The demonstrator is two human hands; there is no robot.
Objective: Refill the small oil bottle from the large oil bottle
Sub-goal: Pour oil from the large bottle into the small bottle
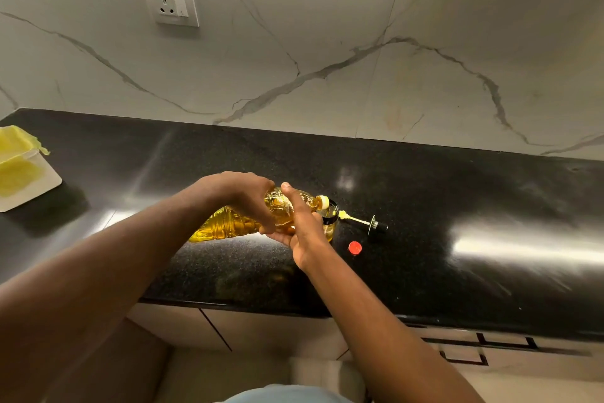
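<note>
From the head camera, the left hand point(248, 196) and right hand point(302, 226) both have their fingers wrapped around the large oil bottle point(235, 223), tipped with its neck over the mouth of the small oil bottle point(330, 218) standing on the black counter point(457, 206), a red cap point(355, 247) lying just beside

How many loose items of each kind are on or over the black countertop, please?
Bottles: 2, the large clear plastic oil bottle and small glass oil bottle
Closures: 2, the red round cap and metal pourer spout
Trays: 1, the white tray with yellow cloth
Total: 5
</note>
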